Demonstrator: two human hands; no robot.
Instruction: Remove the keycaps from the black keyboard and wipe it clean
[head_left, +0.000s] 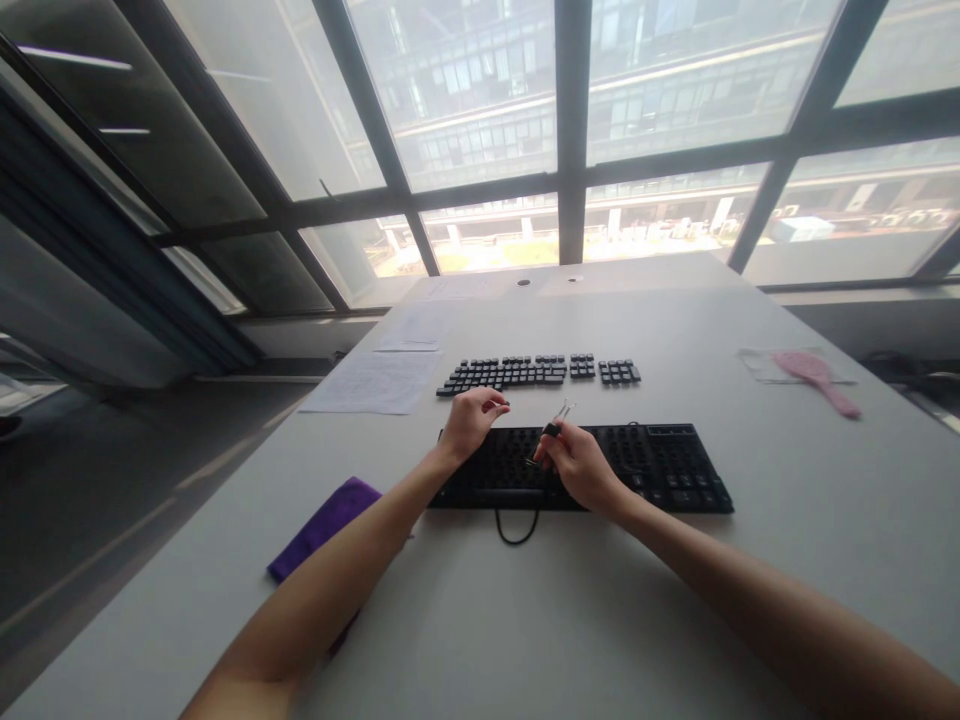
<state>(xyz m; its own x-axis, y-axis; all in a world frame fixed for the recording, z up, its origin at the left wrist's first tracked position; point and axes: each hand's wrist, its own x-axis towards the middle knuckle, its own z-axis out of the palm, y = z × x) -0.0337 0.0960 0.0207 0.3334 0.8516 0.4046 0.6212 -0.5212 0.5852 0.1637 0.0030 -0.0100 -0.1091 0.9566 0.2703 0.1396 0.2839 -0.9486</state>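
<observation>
A black keyboard (637, 465) lies on the white table in front of me, with most of its keycaps off and some still on at its right end. My right hand (577, 460) is closed around a keycap puller (553, 430) with a black body and thin wire prongs, held over the middle of the keyboard. Above the keyboard's upper left edge, my left hand (472, 420) pinches a small dark keycap (506, 404) between thumb and fingertips. Behind both hands, loose black keycaps (517, 373) stand in rows, grouped in keyboard order.
A purple cloth (326, 530) lies partly under my left forearm. Printed paper sheets (375, 382) are at the table's left side. On the right, a pink hairbrush (814, 375) rests on a pale sheet. A black cable (517, 542) loops out from the keyboard's front edge.
</observation>
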